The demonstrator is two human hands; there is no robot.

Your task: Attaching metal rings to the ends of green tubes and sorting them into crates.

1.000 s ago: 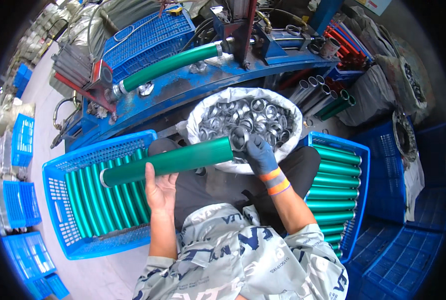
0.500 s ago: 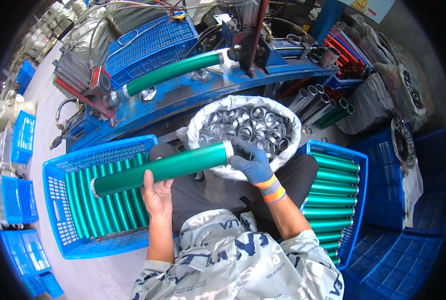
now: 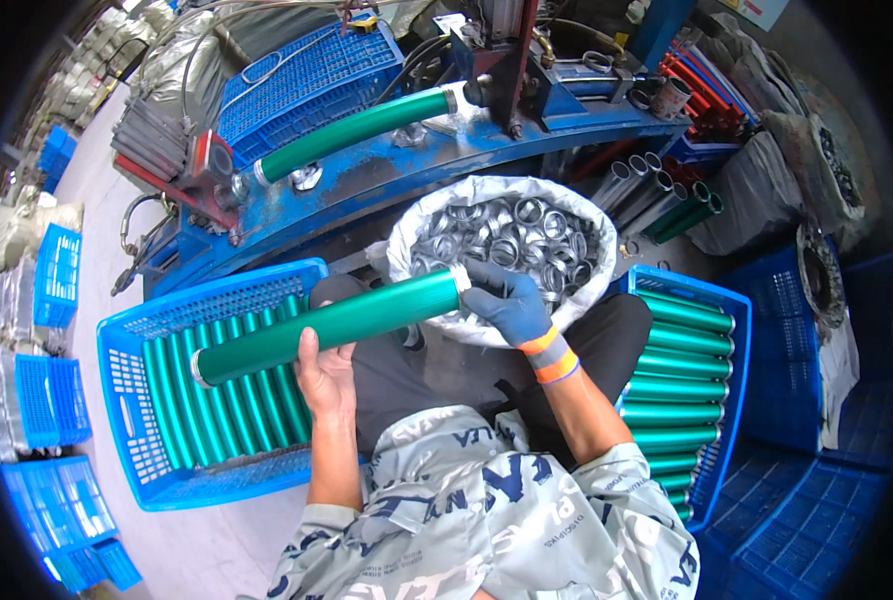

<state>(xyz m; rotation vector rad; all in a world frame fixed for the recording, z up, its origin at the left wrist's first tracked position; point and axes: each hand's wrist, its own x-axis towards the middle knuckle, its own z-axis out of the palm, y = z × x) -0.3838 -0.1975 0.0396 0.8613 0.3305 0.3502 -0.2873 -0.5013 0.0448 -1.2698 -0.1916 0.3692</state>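
Observation:
A green metal tube [image 3: 337, 328] with silver end rings lies across both hands above my lap, its right end a little higher. My bare left hand [image 3: 327, 372] is closed round the tube left of its middle, thumb on the near side. At the right end, my right hand [image 3: 512, 305] in a blue-grey glove grips the silver ring [image 3: 461, 279] and the tube's end. Just beyond stands a white sack [image 3: 407, 235] full of loose silver metal rings [image 3: 512, 240]. Another green tube [image 3: 357, 135] sits lengthwise in the blue machine [image 3: 367, 190] ahead.
A blue crate [image 3: 127, 400] of green tubes stands at my left, another blue crate [image 3: 732, 390] of them at my right. Several bare metal tubes [image 3: 637, 185] lean beyond the sack. More blue crates [image 3: 52, 400] line the left side. Dark blue crates [image 3: 817, 520] stand at the lower right.
The view has shifted slightly, so the surroundings sit a little to the right. Both hands keep their hold on the tube, which stays at nearly the same angle.

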